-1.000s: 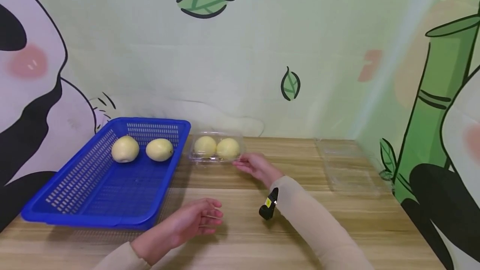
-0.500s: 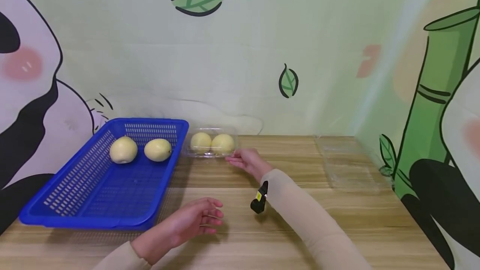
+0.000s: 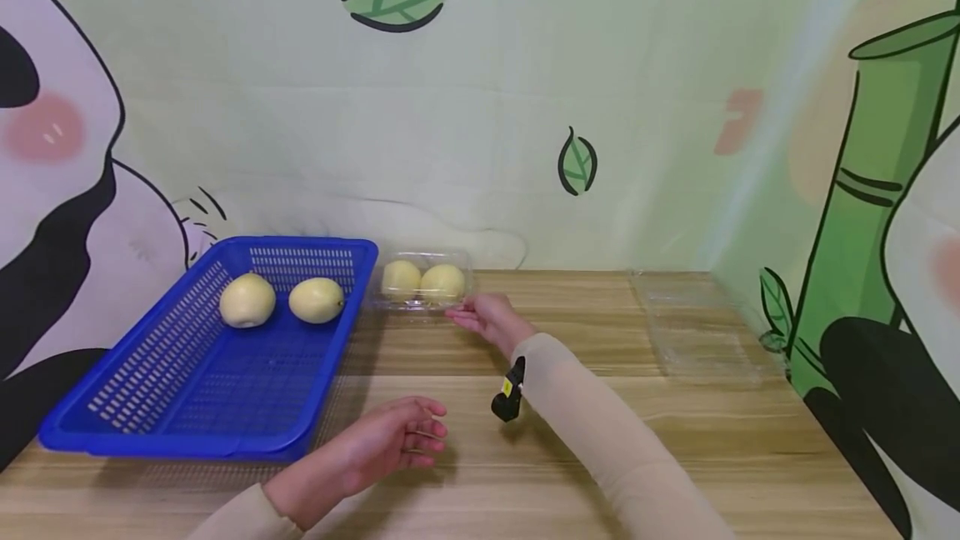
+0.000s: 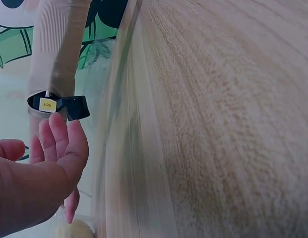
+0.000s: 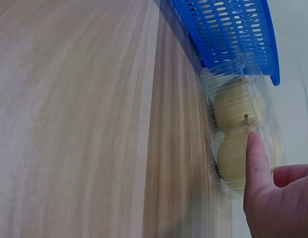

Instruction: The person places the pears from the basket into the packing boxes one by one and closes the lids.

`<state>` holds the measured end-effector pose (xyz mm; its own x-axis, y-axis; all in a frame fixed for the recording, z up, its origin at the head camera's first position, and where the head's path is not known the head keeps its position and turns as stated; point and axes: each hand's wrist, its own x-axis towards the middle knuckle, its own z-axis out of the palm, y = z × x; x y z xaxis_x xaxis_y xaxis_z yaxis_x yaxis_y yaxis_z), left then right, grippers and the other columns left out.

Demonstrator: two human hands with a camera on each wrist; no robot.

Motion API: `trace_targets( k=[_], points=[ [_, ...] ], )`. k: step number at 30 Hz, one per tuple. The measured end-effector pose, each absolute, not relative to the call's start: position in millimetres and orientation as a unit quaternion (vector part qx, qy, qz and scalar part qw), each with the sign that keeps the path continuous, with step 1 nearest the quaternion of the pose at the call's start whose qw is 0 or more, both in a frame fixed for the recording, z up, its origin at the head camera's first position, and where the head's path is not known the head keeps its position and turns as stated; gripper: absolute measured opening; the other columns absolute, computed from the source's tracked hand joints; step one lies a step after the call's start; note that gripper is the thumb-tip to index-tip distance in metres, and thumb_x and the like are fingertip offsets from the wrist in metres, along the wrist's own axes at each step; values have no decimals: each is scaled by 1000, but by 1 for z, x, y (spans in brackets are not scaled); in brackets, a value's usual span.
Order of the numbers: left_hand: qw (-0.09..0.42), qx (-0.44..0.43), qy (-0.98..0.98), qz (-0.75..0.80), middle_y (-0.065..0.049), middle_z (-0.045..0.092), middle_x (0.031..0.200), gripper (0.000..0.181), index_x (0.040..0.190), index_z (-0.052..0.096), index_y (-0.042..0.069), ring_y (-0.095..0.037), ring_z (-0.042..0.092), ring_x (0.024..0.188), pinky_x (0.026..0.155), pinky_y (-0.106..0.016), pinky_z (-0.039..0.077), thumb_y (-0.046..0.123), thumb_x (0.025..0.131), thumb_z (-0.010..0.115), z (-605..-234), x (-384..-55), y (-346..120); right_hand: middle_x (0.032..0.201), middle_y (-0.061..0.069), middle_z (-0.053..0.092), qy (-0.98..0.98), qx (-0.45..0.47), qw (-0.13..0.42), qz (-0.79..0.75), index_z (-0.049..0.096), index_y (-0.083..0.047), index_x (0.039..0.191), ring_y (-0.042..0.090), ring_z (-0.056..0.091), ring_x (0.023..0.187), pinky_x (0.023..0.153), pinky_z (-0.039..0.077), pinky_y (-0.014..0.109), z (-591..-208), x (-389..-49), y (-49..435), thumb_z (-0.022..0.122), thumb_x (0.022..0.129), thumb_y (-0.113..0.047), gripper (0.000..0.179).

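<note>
Risk here: I'm touching the clear box only at its near right corner with my right hand, so too hard a press leftward could be twisting it crooked or jamming it on the blue basket. Thin plastic, could be denting too; can't tell if it's latched, so a lift by that corner could be spilling the two yellow fruit inside. Box is sitting on the far side of the table, just right of the basket's far end. Pose: my right arm is reaching far and left, fingers lying mostly straight along the plastic, not wrapping round it. My left hand is hovering nearer, right of the basket, fingers loosely bent and spread, holding nothing
</note>
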<state>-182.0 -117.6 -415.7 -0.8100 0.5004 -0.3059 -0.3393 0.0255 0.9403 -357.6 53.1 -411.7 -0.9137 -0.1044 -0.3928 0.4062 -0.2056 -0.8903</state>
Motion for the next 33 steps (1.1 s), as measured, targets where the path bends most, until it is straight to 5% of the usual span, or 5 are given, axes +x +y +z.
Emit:
trace_targets(
  k=[9, 12, 22, 28, 33],
  points=[
    [304, 61, 649, 695, 8, 65, 95, 27, 122, 53, 8, -7, 65, 89, 84, -26, 55, 15, 97, 45, -416, -181, -118, 86, 16, 69, 595, 136, 158, -776, 56, 18, 128, 18, 71, 77, 73, 63, 22, -412, -363, 52, 46, 101, 7, 31],
    [304, 61, 651, 693, 8, 65, 94, 27, 121, 53, 8, -8, 65, 89, 84, -27, 55, 15, 97, 45, -416, -181, -118, 89, 17, 70, 595, 135, 161, -776, 56, 18, 129, 17, 70, 75, 64, 60, 18, -411, -363, 52, 45, 102, 6, 32],
    [311, 67, 650, 691, 8, 65, 93, 23, 118, 55, 10, -7, 65, 88, 83, -26, 55, 16, 98, 44, -415, -182, -118, 143, 34, 54, 607, 106, 190, -764, 46, 14, 141, 42, 56, 137, 114, 49, 42, -411, -362, 59, 39, 107, -3, 39],
    [310, 70, 654, 686, 8, 64, 93, 23, 117, 55, 10, -7, 65, 87, 83, -26, 55, 16, 97, 45, -417, -181, -117, 124, 25, 66, 611, 63, 217, -759, 52, 4, 135, 37, 70, 116, 99, 60, 41, -452, -399, 90, 54, 105, -17, 37],
    [310, 76, 659, 682, 9, 64, 92, 23, 117, 55, 10, -6, 65, 87, 83, -26, 54, 17, 98, 44, -418, -178, -117, 136, 22, 61, 670, 49, 236, -702, 48, 5, 143, 33, 64, 125, 111, 53, 43, -426, -378, 107, 47, 107, -18, 42]
  ],
)
